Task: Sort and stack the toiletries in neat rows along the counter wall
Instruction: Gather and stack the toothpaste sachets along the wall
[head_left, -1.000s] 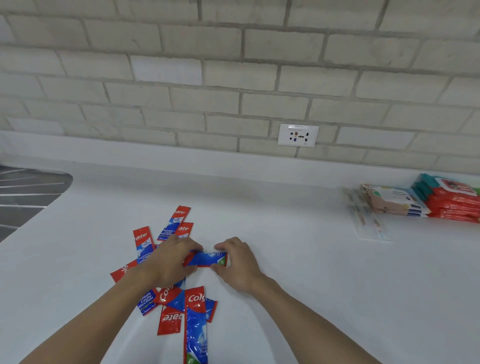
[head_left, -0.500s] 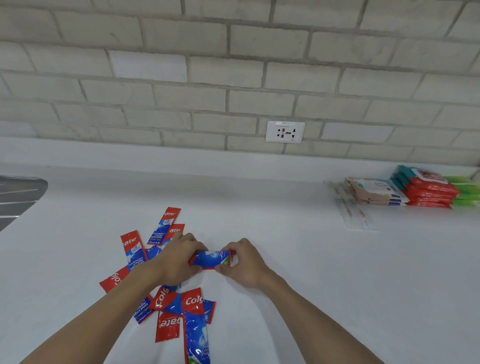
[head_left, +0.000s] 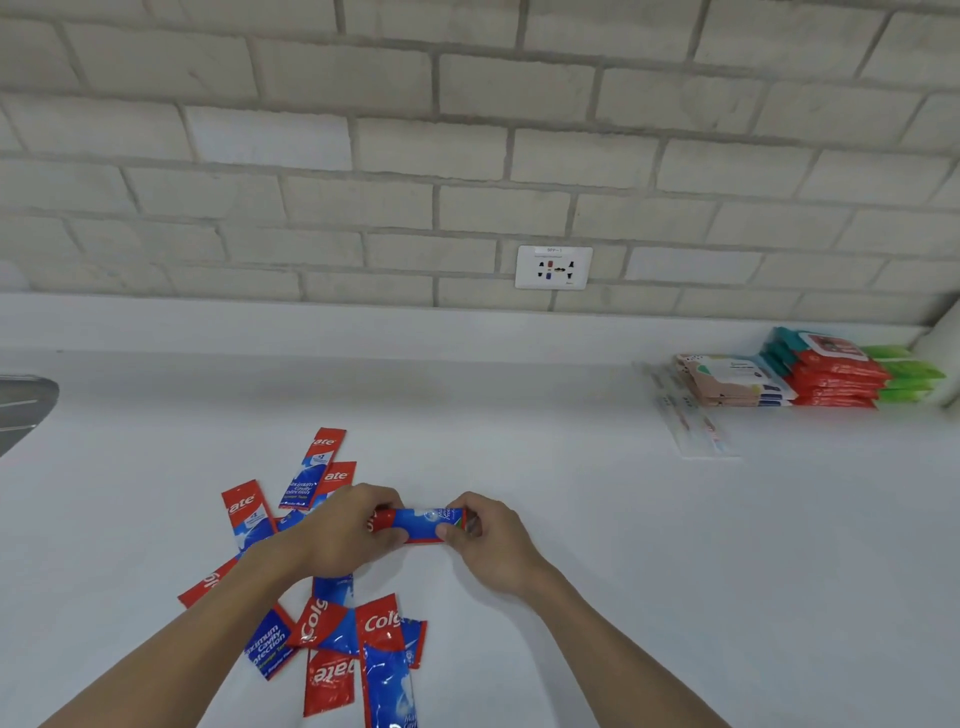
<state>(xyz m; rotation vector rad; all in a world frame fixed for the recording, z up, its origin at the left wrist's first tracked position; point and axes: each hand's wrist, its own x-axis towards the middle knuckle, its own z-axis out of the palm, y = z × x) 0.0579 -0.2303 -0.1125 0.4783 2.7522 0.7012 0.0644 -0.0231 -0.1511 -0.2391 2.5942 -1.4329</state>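
White counter (head_left: 649, 582) bore a sachet pile (head_left: 382, 626); just right of it, left hand (head_left: 349, 531) and right hand (head_left: 493, 545) pinched a held sachet (head_left: 423, 524) endwise. Seemingly mid-gathering; another sachet needed adding next.

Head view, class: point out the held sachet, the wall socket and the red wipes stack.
held sachet (head_left: 423, 525): head view, its blue middle.
wall socket (head_left: 554, 267): head view, plate centre.
red wipes stack (head_left: 831, 382): head view, front edges.

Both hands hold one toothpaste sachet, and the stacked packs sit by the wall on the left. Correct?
No: the head view shows the stacked packs by the wall on the right. The left hand and right hand do hold one toothpaste sachet.
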